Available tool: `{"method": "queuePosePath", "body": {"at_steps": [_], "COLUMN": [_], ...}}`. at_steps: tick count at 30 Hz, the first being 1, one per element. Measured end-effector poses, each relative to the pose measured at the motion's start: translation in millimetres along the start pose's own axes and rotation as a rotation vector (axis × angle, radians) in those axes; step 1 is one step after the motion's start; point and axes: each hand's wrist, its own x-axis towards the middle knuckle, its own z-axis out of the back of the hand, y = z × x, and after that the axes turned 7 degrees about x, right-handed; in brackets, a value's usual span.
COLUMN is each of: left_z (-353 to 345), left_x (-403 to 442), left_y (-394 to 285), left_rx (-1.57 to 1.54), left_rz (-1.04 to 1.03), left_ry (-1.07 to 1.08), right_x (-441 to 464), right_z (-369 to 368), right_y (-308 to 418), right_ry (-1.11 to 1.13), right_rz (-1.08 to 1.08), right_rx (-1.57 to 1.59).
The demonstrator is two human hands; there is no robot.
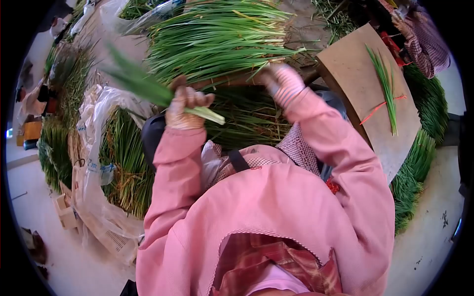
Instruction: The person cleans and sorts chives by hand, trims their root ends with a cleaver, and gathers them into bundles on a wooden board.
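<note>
My left hand [186, 104] is closed round a bundle of long green leaves [143, 85], whose pale cut ends stick out to the right of the fist. My right hand [282, 81], smeared by motion, is at the lower right edge of a large pile of green leaves [217, 39]; its fingers cannot be made out. Below both hands, more loose leaves [247, 116] lie in front of my lap. On a brown board [345, 64] to the right rests a small bunch of leaves [387, 93] beside a red tie [374, 112].
A plastic-lined sack [89, 148] of leaves stands at the left. Stacked green bundles [414, 172] lie below and right of the board. Another person's patterned sleeve [427, 42] shows at the upper right. A pale crate [64, 212] sits on the floor at the left.
</note>
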Motion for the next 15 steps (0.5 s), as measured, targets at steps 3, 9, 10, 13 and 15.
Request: {"method": "queuePosePath", "body": {"at_steps": [3,9,10,13,15], "left_z": [-4,-1,0,0,-9], "left_x": [-2,-5,-6,-11,-13], "left_y": [-18,5,6,5,2], "left_rx": [0.127,-0.014,0.011,0.054,0.223], "left_rz": [-0.071,0.015,0.010,-0.016,-0.073], "left_ry": [0.078,-0.020,-0.076,-0.171,-0.448], "right_x": [33,57,60,73,75], "right_z": [51,61,69,107,117], "right_y": [-46,-83,-81,-77,-70], "right_ry": [-0.136,0.102,0.202,0.142,-0.205], "right_rz": [-0.210,-0.295,-0.260,-0.061,0.004], "right_rx": [-0.603,-0.912,-0.898,-0.684,0.231]}}
